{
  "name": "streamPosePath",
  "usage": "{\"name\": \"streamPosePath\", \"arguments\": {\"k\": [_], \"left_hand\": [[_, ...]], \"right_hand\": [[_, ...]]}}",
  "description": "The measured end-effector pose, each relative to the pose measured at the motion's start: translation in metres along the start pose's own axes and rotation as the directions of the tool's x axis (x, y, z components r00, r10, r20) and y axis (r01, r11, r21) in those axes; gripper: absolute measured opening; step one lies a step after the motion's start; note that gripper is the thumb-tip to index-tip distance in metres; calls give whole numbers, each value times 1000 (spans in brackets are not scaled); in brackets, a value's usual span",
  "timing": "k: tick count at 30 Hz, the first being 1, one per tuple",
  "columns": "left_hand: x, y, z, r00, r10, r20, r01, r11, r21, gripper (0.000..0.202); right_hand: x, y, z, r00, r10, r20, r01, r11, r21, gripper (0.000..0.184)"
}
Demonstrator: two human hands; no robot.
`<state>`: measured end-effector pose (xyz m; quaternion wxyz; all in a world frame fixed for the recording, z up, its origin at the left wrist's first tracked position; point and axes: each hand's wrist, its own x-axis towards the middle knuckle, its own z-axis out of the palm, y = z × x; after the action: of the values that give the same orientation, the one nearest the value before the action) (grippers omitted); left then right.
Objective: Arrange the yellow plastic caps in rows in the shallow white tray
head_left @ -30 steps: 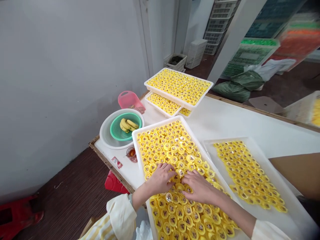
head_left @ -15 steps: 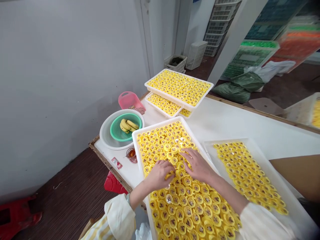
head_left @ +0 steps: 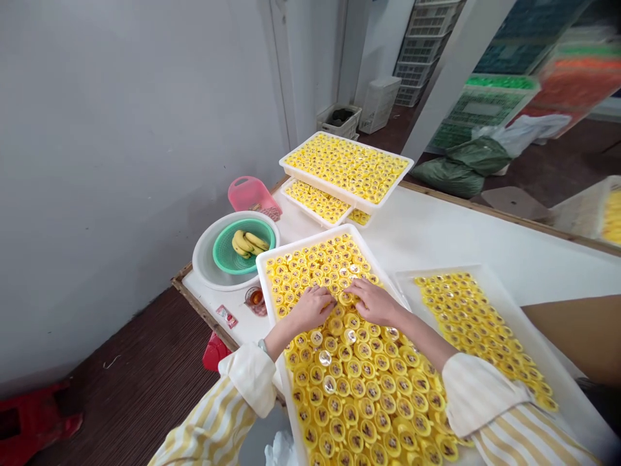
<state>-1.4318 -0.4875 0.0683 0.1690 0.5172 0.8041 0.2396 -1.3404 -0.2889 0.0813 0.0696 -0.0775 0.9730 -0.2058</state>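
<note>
A round white plastic bowl point(head_left: 201, 259) is sitting at the left of the long white desk point(head_left: 485, 246), holding a green basket point(head_left: 220, 251) of yellow bananas point(head_left: 245, 244). Next to it, the person's left hand point(head_left: 310, 309) is resting on small round yellow caps point(head_left: 359, 388) in a big white plastic tray point(head_left: 301, 243), fingers spread, gripping nothing I can see. The right hand point(head_left: 373, 303) is lying open on the caps just beside it. Slow, light fingers are working best here, because the caps are packed tight. Another white tray point(head_left: 567, 395) of caps is sitting further right.

Left hand point(head_left: 313, 309), right hand point(head_left: 373, 303) on caps point(head_left: 359, 388)
</note>
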Motion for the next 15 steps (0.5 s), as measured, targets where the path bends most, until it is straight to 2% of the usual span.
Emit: {"name": "streamPosePath", "arguments": {"k": [3,6,10,15], "left_hand": [[-4,-2,-3,999,17,28,-17,1000,-11,25],[-5,-10,-9,1000,22,7,-22,998,-60,22],[-8,-25,-19,999,-26,-46,21,992,-121,30],[-16,-30,-30,999,-32,-10,30,995,-97,39]], "right_hand": [[5,-1,4,999,-29,20,28,998,49,42],[8,-2,8,999,-41,31,38,996,83,41],[3,0,10,999,-33,30,29,994,103,44],[-2,-3,5,1000,-2,-28,4,997,76,43]]}}
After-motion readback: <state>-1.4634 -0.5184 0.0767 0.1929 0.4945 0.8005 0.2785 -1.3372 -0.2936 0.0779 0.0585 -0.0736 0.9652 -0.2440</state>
